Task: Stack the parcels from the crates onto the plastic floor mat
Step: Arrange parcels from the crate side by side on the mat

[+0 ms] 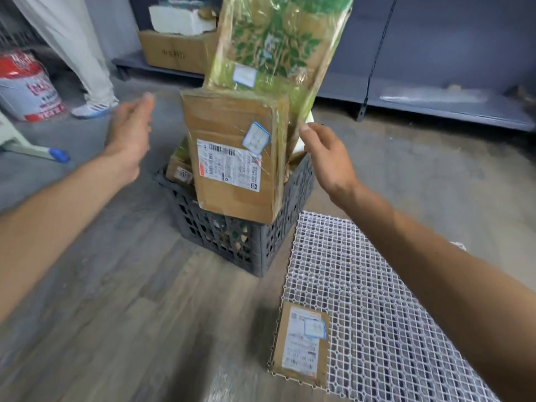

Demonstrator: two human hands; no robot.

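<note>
A dark grey plastic crate (269,242) stands on the floor, filled with parcels. A brown cardboard parcel (232,158) with a white shipping label leans out over the crate's front rim. Behind it rises a tall green leaf-printed parcel (275,44) wrapped in clear film. My left hand (130,134) hovers open to the left of the brown parcel, apart from it. With relaxed fingers, my right hand (324,155) is at the right edge of the parcels, thumb close to the green one. One small flat brown parcel (301,343) lies on the white lattice floor mat (377,300).
A smaller labelled box (179,172) sits in the crate's left side. A person's legs and shoe (92,108) stand at the back left beside a red-and-white bucket (26,88). A cardboard box (174,50) rests on low grey shelving (435,103) along the back.
</note>
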